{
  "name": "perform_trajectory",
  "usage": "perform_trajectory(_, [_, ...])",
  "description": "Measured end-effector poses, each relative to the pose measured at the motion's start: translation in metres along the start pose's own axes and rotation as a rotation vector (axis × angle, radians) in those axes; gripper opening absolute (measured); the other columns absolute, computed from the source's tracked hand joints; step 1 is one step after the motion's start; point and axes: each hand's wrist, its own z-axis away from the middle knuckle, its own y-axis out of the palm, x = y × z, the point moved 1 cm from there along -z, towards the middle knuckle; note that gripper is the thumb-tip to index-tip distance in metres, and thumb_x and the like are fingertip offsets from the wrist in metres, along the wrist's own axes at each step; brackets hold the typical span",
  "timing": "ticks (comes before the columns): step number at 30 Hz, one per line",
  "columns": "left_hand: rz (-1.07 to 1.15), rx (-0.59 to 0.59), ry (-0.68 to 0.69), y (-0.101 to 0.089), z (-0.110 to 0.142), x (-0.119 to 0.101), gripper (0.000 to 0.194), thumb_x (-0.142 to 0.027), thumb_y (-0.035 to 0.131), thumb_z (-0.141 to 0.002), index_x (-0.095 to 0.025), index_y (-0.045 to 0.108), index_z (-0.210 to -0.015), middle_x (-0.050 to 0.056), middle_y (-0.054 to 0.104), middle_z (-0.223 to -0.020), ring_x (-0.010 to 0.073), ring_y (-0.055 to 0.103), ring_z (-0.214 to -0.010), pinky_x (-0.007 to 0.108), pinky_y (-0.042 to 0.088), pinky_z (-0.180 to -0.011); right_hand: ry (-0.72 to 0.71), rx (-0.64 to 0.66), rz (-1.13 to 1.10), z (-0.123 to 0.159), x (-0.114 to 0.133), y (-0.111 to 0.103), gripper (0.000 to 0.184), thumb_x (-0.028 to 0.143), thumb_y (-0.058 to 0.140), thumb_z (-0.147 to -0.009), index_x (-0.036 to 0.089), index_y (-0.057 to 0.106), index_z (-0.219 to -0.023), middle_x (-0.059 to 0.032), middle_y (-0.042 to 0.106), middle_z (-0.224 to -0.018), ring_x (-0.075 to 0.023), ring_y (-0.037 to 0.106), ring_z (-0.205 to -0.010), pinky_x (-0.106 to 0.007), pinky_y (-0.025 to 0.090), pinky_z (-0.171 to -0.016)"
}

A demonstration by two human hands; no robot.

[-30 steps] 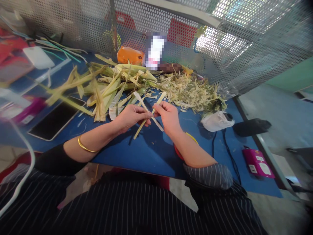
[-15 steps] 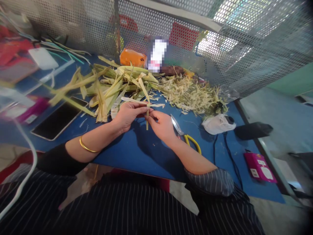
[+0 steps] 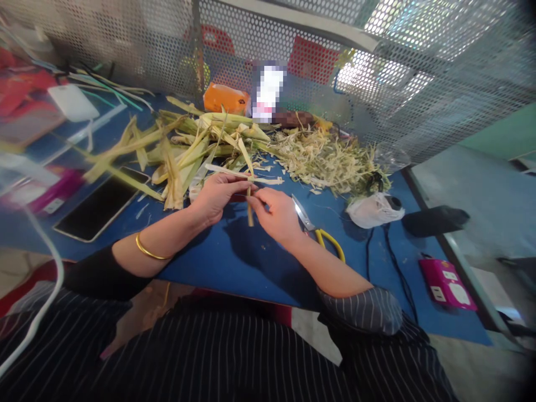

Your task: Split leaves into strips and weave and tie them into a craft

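Husk strips (image 3: 250, 215) are crossed in front of us, above the blue tabletop (image 3: 201, 268). Just beyond them we see a heap of husks (image 3: 180, 153), with a pile of shreds (image 3: 335, 159) to its right. Scissors (image 3: 309, 220) lie just beside our right wrist, and a dark phone (image 3: 103, 204) rests well off left. Our left hand (image 3: 211, 201) pinches the strips near their crossing. Our right hand's (image 3: 277, 215) fingers, bent narrow, meet the downward strip; we cannot tell whether they grip it.
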Motion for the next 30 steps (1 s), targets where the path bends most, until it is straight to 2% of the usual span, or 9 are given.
perform_trajectory(4, [-0.04, 0.044, -0.016, -0.002, 0.002, -0.005, 0.019, -0.028, 0.078, -0.066, -0.015, 0.072, -0.079, 0.002, 0.069, -0.07, 0.0123, 0.064, -0.064, 0.025, 0.052, -0.066, -0.024, -0.286, 0.158, -0.003, -0.004, -0.012, 0.022, 0.042, 0.054, -0.091, 0.021, 0.061, -0.095, -0.0083, 0.064, -0.095, -0.0216, 0.057, -0.091, -0.035, 0.039, -0.083])
perform_trajectory(6, [-0.068, 0.067, -0.004, -0.002, 0.003, -0.004, 0.023, -0.032, 0.079, -0.066, -0.015, 0.072, -0.081, 0.002, 0.068, -0.068, 0.0119, 0.063, -0.062, 0.024, 0.051, -0.064, -0.03, -0.261, 0.204, -0.005, -0.009, -0.013, 0.022, 0.042, 0.055, -0.091, 0.022, 0.062, -0.098, -0.008, 0.066, -0.098, -0.0223, 0.057, -0.094, -0.038, 0.038, -0.088])
perform_trajectory(9, [-0.132, 0.041, 0.035, -0.003, 0.001, 0.001, 0.027, -0.036, 0.082, -0.063, -0.015, 0.073, -0.076, 0.001, 0.066, -0.062, 0.0111, 0.061, -0.058, 0.024, 0.05, -0.062, -0.038, -0.093, 0.167, -0.007, -0.013, -0.01, 0.023, 0.036, 0.049, -0.095, 0.022, 0.062, -0.082, -0.0008, 0.065, -0.075, -0.0165, 0.057, -0.074, -0.036, 0.036, -0.09])
perform_trajectory(12, [-0.18, -0.038, 0.092, -0.003, -0.001, 0.003, 0.028, -0.037, 0.083, -0.062, -0.014, 0.074, -0.075, 0.002, 0.068, -0.063, 0.0113, 0.061, -0.058, 0.024, 0.049, -0.061, -0.027, -0.001, 0.105, -0.008, -0.014, -0.008, 0.028, 0.032, 0.051, -0.094, 0.021, 0.059, -0.069, 0.0022, 0.058, -0.061, -0.0136, 0.05, -0.062, -0.032, 0.038, -0.08])
perform_trajectory(14, [-0.203, -0.046, 0.11, -0.002, -0.001, 0.003, 0.028, -0.037, 0.083, -0.062, -0.014, 0.074, -0.076, 0.003, 0.069, -0.064, 0.0116, 0.061, -0.058, 0.024, 0.049, -0.061, 0.013, 0.017, 0.039, -0.009, -0.015, -0.009, 0.029, 0.032, 0.051, -0.093, 0.02, 0.059, -0.068, 0.0015, 0.057, -0.061, -0.0138, 0.05, -0.063, -0.03, 0.037, -0.072])
perform_trajectory(18, [-0.32, 0.045, 0.111, 0.0, 0.002, 0.001, 0.024, -0.035, 0.08, -0.065, -0.014, 0.075, -0.075, 0.004, 0.07, -0.064, 0.0123, 0.062, -0.058, 0.024, 0.05, -0.061, 0.167, -0.073, -0.195, -0.012, -0.021, -0.013, 0.029, 0.042, 0.053, -0.09, 0.02, 0.066, -0.076, -0.0012, 0.064, -0.075, -0.0146, 0.053, -0.071, -0.029, 0.038, -0.068])
perform_trajectory(23, [-0.551, 0.238, 0.127, 0.004, 0.006, 0.005, 0.021, -0.035, 0.075, -0.071, -0.014, 0.073, -0.065, 0.006, 0.071, -0.065, 0.0127, 0.062, -0.058, 0.024, 0.049, -0.06, 0.364, -0.046, -0.51, -0.012, -0.025, -0.009, 0.03, 0.044, 0.067, -0.079, 0.018, 0.064, -0.063, 0.0036, 0.052, -0.056, -0.0104, 0.043, -0.055, -0.026, 0.033, -0.055])
perform_trajectory(26, [-0.471, 0.192, 0.084, 0.005, 0.006, 0.009, 0.02, -0.034, 0.075, -0.072, -0.014, 0.075, -0.074, 0.006, 0.073, -0.067, 0.0116, 0.061, -0.056, 0.023, 0.048, -0.057, 0.409, -0.15, -0.618, -0.012, -0.025, -0.008, 0.024, 0.039, 0.067, -0.079, 0.018, 0.067, -0.067, 0.0028, 0.055, -0.058, -0.01, 0.044, -0.054, -0.026, 0.035, -0.054])
perform_trajectory(30, [-0.351, 0.134, 0.052, 0.006, 0.004, 0.013, 0.025, -0.035, 0.077, -0.07, -0.012, 0.074, -0.08, 0.007, 0.074, -0.071, 0.0119, 0.062, -0.059, 0.022, 0.048, -0.057, 0.408, -0.259, -0.559, -0.013, -0.024, -0.012, 0.025, 0.038, 0.066, -0.08, 0.02, 0.061, -0.064, 0.0047, 0.049, -0.051, -0.0097, 0.044, -0.05, -0.026, 0.035, -0.052])
